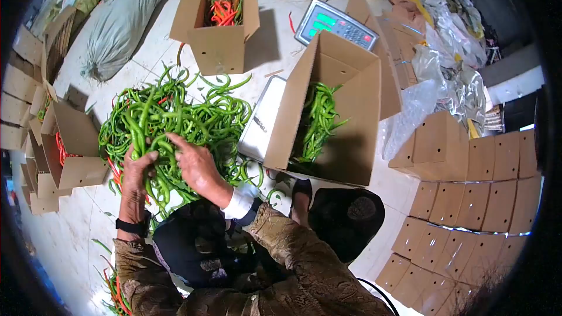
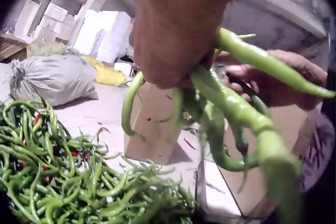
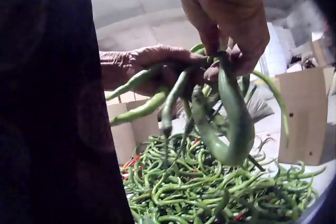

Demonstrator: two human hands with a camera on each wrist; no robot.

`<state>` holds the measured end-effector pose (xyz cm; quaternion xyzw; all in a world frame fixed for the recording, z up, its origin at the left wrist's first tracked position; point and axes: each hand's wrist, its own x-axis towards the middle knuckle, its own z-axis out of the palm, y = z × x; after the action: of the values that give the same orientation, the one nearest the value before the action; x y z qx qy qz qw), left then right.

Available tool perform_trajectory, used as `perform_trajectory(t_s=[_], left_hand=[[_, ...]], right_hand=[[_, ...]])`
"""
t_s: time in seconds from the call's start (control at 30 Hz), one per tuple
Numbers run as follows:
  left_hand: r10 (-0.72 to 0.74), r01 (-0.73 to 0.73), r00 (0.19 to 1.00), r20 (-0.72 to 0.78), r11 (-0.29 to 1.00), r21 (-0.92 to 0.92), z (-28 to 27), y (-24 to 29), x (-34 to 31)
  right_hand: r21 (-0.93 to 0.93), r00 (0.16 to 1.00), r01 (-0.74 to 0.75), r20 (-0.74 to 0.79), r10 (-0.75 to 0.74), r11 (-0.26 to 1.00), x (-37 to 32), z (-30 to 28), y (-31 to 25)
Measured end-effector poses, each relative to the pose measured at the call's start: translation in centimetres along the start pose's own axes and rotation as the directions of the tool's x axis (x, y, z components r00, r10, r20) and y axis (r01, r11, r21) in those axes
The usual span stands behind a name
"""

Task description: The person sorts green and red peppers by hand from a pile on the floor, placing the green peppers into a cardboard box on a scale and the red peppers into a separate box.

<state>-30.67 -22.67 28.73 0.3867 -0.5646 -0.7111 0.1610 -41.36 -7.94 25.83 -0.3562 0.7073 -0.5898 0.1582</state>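
My left hand [image 1: 139, 169] grips a bunch of long green chili peppers [image 2: 252, 113], their ends fanning out on both sides of the fist. Close beside it, my right hand [image 3: 231, 19] pinches the end of a thick curved green pepper [image 3: 236, 124] at the bunch. Both hands are raised over a large heap of green chili peppers [image 1: 216, 117] on the floor, with a few red ones mixed in. To the right, an open carton [image 1: 360, 99] on a scale [image 1: 257, 131] holds green peppers [image 1: 321, 120] along one side.
A carton with red peppers [image 1: 218, 52] stands behind the heap. More open cartons [image 1: 79, 134] are on the left. A full sack [image 1: 126, 23] lies at back left. Stacked cartons [image 1: 462, 199] and plastic sheeting [image 1: 456, 76] line the right. The scale's display [image 1: 336, 26] is lit green.
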Motion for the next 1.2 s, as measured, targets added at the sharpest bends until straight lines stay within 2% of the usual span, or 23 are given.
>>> perform_trajectory(t_s=[0.03,0.1,0.2,0.27,0.3,0.37,0.43,0.5,0.53,0.57,0.6,0.63,0.7,0.73,0.77,0.8,0.87,0.93,0.97,1.07,1.13,1.17,1.2], left_hand=[[0.028,-0.028,1.000,-0.013,0.999,-0.016,-0.1,0.9,-0.3],[0.040,-0.040,0.999,-0.001,0.993,-0.115,-0.4,3.1,-1.6],[0.120,-0.131,0.988,-0.097,0.985,-0.109,0.2,7.2,-4.5],[0.166,-0.176,0.982,-0.096,0.979,-0.108,-0.3,8.6,-5.7],[0.193,-0.204,0.973,-0.124,0.976,-0.077,-0.1,9.4,-6.5],[0.194,-0.200,0.978,-0.080,0.977,-0.075,-0.8,10.3,-7.1],[0.169,-0.169,0.985,-0.022,0.985,-0.028,-0.6,11.4,-7.5],[0.072,-0.071,0.997,-0.016,0.996,0.048,-2.4,9.4,-4.4],[0.115,-0.125,0.991,0.066,0.978,0.169,-2.4,8.3,-3.3],[0.144,-0.185,0.977,0.157,0.940,0.288,-2.3,7.1,-2.0],[0.205,-0.273,0.960,0.193,0.848,0.454,-2.8,5.1,-0.6],[0.443,-0.490,0.788,0.428,0.030,0.871,-3.2,3.5,2.1],[0.262,-0.542,0.824,0.503,0.103,0.834,4.2,5.9,-0.7],[0.222,-0.538,0.843,0.490,0.344,0.770,8.1,5.9,-1.5],[0.179,-0.492,0.857,0.483,0.562,0.665,11.8,6.0,-2.3],[0.223,-0.558,0.816,0.533,0.546,0.625,15.6,5.7,-2.8],[0.257,-0.644,0.747,0.613,0.504,0.575,22.2,3.9,-2.1],[0.194,-0.601,0.779,0.596,0.504,0.620,27.9,3.1,-2.0],[0.069,-0.508,0.833,0.549,0.488,0.710,29.9,2.0,-0.5],[0.129,-0.488,0.866,0.483,0.430,0.760,31.9,-0.4,2.2],[0.138,-0.544,0.832,0.537,0.392,0.742,30.1,-0.5,2.5],[0.075,-0.463,0.832,0.550,0.642,0.612,28.6,-0.8,2.3],[0.014,-0.323,0.820,0.572,0.837,0.443,27.0,-1.3,1.8]], right_hand=[[-0.010,0.999,0.046,-0.025,-0.047,0.999,0.3,-0.8,-0.2],[0.291,0.966,-0.255,0.029,0.258,0.922,0.0,-2.2,-1.0],[0.295,0.981,-0.194,0.060,0.185,0.935,-0.4,-3.5,-1.7],[-0.183,0.991,0.136,0.030,-0.132,0.974,-1.2,-4.1,-2.3],[-0.229,0.992,0.121,0.048,-0.113,0.966,-2.1,-4.9,-2.4],[-0.075,0.986,0.159,0.063,-0.155,0.984,-3.6,-9.0,-6.0],[-0.201,0.983,0.183,0.024,-0.182,0.962,-5.0,-14.2,-8.7],[-0.169,0.996,0.051,-0.060,-0.062,0.984,-5.6,-20.6,-9.2],[-0.288,0.992,0.008,-0.119,-0.044,0.958,-5.5,-24.0,-8.1],[-0.200,0.978,-0.077,-0.206,0.035,0.977,-5.9,-27.1,-8.7],[-0.379,0.960,-0.151,-0.277,0.043,0.913,-5.8,-30.5,-8.3],[-0.539,0.935,-0.234,-0.353,0.035,0.809,-5.8,-33.6,-7.2],[-0.417,0.867,-0.408,-0.456,0.202,0.812,-6.8,-38.3,-2.6],[-0.422,0.867,-0.407,-0.458,0.198,0.810,-7.2,-39.0,-2.8],[-0.211,0.845,-0.489,-0.356,0.399,0.846,-7.6,-39.2,-3.3],[0.003,0.799,-0.576,-0.207,0.564,0.817,-8.2,-39.4,-3.4],[0.159,0.789,-0.569,-0.172,0.590,0.807,-8.7,-39.3,0.5],[0.428,0.831,-0.469,-0.083,0.550,0.773,-8.2,-38.7,2.8],[0.428,0.833,-0.463,-0.091,0.546,0.776,-7.9,-38.9,3.9],[0.298,0.710,-0.605,-0.219,0.670,0.738,-7.3,-39.5,5.5],[0.369,0.769,-0.554,-0.117,0.628,0.747,-9.2,-41.2,4.7],[0.438,0.823,-0.506,-0.013,0.568,0.743,-9.9,-41.5,4.8],[0.456,0.786,-0.537,-0.037,0.617,0.710,-10.3,-41.1,5.5]])
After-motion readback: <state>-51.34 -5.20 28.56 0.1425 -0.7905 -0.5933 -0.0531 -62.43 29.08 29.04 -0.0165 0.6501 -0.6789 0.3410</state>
